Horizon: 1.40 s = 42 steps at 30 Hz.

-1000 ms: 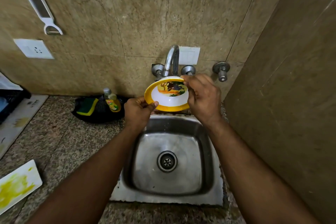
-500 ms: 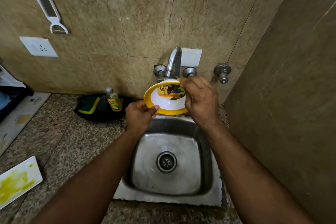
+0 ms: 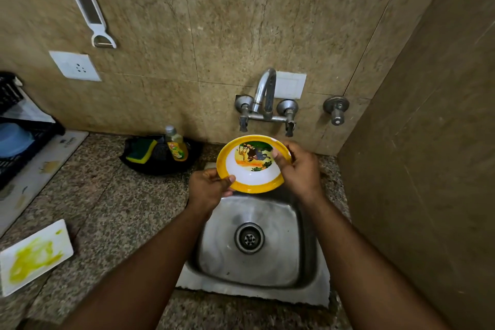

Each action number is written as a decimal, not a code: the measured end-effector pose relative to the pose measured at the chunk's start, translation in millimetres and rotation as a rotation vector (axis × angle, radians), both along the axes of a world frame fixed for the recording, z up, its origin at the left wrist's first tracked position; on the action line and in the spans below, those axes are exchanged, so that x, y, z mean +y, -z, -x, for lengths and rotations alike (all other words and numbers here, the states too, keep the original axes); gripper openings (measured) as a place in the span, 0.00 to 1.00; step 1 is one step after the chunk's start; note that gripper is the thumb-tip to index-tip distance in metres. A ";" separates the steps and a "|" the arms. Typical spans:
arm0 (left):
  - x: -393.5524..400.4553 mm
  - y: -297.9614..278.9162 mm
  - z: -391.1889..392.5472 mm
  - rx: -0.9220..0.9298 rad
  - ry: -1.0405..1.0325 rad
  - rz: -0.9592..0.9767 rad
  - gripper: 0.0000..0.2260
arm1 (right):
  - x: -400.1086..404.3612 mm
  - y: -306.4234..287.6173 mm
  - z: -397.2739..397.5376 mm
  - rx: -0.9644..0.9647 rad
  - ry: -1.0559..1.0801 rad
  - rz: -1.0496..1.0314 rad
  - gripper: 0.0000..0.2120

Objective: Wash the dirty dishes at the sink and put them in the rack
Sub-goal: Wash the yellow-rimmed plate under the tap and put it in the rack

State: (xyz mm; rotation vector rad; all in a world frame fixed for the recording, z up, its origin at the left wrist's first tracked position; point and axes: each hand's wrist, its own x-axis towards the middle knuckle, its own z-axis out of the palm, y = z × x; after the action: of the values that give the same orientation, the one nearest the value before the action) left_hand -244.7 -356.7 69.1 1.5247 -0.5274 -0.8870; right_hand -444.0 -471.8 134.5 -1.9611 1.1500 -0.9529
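Note:
A yellow-rimmed white bowl (image 3: 251,171) with a cartoon picture inside is held tilted over the back of the steel sink (image 3: 302,225), just below the tap (image 3: 265,94). My left hand (image 3: 209,189) pinches its lower left rim with the thumb on top. My right hand (image 3: 297,169) grips the right rim, its thumb lying on the picture. No water is visible from the tap. A white rectangular plate (image 3: 34,257) smeared yellow lies on the counter at the lower left. The black rack (image 3: 16,142) at the far left holds a blue dish.
A dish soap bottle (image 3: 175,144) and a green-yellow sponge (image 3: 142,151) sit in a black tray against the wall left of the sink. A peeler (image 3: 91,12) hangs on the tiled wall. A side wall stands close on the right.
The view has tipped so the scene sits lower in frame. Both hands hold the bowl as before; it now sits a little below the tap, and my right thumb lies on the picture.

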 end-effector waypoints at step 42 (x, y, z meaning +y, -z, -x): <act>228.4 -63.9 -376.6 0.532 -0.544 -0.080 0.17 | 160.7 13.8 -430.4 -0.030 -0.785 0.091 0.22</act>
State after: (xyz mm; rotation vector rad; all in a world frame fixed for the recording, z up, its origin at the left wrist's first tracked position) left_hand 131.9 -128.3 133.0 1.3295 0.3020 -0.8369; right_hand -13.7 -311.1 120.6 -2.1825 0.2460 -0.6028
